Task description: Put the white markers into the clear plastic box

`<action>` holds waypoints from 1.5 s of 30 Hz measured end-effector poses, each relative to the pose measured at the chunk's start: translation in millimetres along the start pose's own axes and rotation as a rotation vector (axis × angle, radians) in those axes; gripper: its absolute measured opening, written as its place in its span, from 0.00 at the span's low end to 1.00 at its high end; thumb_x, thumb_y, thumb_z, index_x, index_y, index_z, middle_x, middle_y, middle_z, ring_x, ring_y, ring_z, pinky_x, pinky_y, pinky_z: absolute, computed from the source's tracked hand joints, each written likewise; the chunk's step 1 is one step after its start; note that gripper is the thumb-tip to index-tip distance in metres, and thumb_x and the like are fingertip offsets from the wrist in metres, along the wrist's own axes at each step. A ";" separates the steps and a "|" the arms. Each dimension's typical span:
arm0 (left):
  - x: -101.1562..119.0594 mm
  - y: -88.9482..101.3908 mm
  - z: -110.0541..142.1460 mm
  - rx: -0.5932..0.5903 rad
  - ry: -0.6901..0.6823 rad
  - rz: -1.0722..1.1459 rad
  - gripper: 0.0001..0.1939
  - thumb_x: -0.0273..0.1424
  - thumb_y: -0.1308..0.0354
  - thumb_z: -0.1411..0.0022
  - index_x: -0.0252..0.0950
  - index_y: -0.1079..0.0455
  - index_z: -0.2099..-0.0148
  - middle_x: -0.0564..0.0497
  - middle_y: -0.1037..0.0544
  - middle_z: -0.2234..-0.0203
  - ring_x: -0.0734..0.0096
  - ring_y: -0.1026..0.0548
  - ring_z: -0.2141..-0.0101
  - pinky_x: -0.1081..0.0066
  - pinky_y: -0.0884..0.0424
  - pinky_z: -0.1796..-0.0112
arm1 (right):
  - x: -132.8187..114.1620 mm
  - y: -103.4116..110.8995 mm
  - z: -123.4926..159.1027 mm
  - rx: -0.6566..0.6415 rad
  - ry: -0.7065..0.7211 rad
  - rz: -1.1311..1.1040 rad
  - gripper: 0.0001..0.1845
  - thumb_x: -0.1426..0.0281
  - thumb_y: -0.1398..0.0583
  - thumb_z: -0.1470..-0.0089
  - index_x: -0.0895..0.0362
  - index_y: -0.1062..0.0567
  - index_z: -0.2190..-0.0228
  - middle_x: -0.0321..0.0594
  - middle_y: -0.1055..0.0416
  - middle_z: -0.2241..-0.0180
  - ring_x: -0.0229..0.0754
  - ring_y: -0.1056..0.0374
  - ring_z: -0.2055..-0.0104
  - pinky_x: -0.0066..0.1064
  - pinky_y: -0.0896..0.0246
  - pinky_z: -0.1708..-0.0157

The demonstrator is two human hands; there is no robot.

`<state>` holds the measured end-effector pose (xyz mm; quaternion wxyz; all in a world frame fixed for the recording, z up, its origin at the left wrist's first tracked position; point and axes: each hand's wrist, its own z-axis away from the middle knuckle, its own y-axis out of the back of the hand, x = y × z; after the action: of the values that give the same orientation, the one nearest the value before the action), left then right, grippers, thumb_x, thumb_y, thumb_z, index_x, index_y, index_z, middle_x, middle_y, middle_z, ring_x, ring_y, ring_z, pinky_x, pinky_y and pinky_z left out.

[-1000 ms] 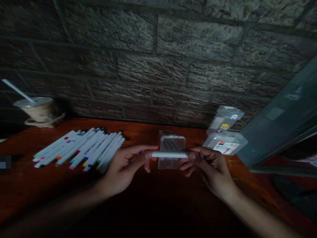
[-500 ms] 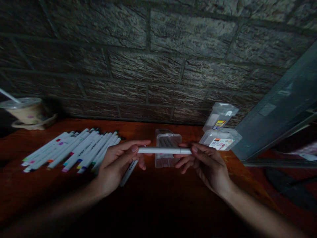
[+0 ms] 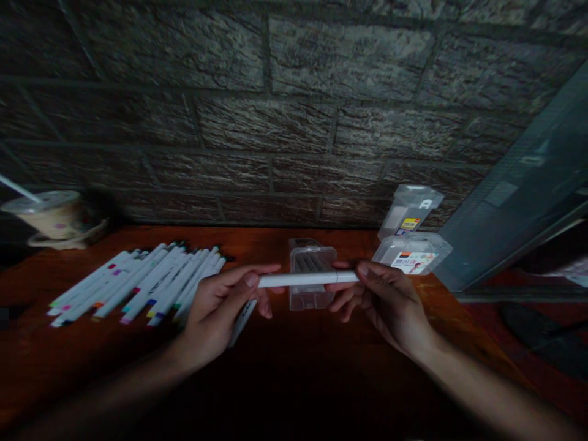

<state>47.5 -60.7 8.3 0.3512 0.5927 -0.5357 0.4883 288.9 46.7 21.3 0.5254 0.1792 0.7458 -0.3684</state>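
Note:
A white marker (image 3: 301, 280) lies level between my two hands, above the table. My left hand (image 3: 225, 309) pinches its left end between thumb and fingers. At the other end, my right hand (image 3: 381, 300) grips the marker near its tip, past a thin seam line. Behind and below it stands a clear plastic case (image 3: 312, 300) with several pens or markers inside, partly covered by the held marker. Another marker (image 3: 242, 321) with dark lettering shows beneath my left hand; whether that hand touches it I cannot tell.
Several white markers with coloured ends (image 3: 138, 282) lie spread on the wooden table (image 3: 261, 245) at left. Beyond them is a drink cup (image 3: 50, 214) with a straw, in a holder. At right are a clear lid (image 3: 411, 251) and a clear box (image 3: 411, 208), by a stone-block wall (image 3: 303, 128).
The held marker has shifted slightly left with both hands, and its seam now shows near my right fingers. A second marker has come into view under my left hand. The camera view has turned slightly.

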 end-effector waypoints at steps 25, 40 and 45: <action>2.4 -9.9 -2.9 0.041 -0.041 -0.333 0.07 0.28 0.29 0.45 0.35 0.16 0.61 0.51 0.14 0.73 0.74 0.21 0.81 0.80 0.24 0.79 | 15.7 -0.6 4.4 0.104 0.201 0.355 0.09 0.76 0.26 0.50 0.53 0.14 0.66 0.34 0.17 0.76 0.35 0.22 0.78 0.18 0.24 0.78; 8.2 -7.4 -6.6 0.017 0.000 -0.214 0.09 0.32 0.35 0.36 0.32 0.18 0.56 0.53 0.19 0.81 0.72 0.21 0.79 0.76 0.26 0.74 | 4.9 2.6 -2.2 0.043 0.051 0.206 0.06 0.67 0.29 0.42 0.57 0.15 0.66 0.43 0.15 0.73 0.41 0.18 0.75 0.22 0.22 0.78; 2.9 -2.8 -7.8 0.009 0.042 -0.098 0.10 0.33 0.36 0.32 0.34 0.19 0.53 0.52 0.19 0.80 0.71 0.21 0.77 0.75 0.27 0.70 | 6.2 3.5 -3.2 0.034 0.028 0.114 0.07 0.66 0.29 0.42 0.57 0.15 0.64 0.44 0.14 0.70 0.42 0.17 0.73 0.22 0.22 0.78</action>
<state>48.5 -53.7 13.6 0.3834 0.6095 -0.4962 0.4851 286.7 50.5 14.9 0.5318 0.2356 0.7353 -0.3479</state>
